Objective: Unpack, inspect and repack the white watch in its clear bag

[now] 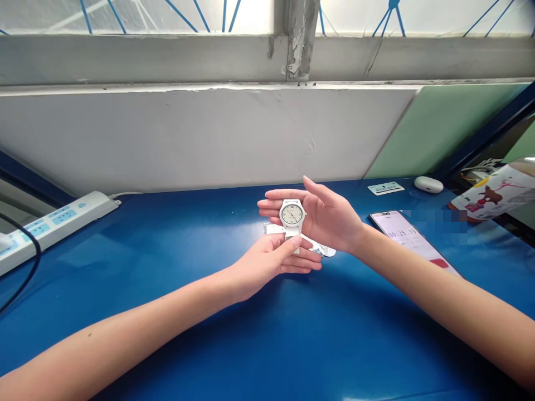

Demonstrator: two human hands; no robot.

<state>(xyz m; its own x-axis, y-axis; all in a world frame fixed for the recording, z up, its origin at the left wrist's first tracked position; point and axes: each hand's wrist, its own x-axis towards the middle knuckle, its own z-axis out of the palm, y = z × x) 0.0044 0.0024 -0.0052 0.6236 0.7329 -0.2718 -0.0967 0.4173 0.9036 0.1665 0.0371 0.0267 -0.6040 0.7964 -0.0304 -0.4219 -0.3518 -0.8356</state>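
A white wristwatch (292,214) with a round pale dial is held up over the blue table (188,250), dial facing me. My left hand (273,263) pinches the lower strap between thumb and fingers. My right hand (324,214) is behind the watch with fingers stretched out flat, the watch case resting against them. Part of the white strap and a small pale piece show below the hands near the table.
A phone (412,239) with a lit timer screen lies right of my right wrist. Behind it are a small card (385,188) and a white earbud case (428,184). A white power strip (50,225) with a black cable lies at the left. A printed bag sits far right.
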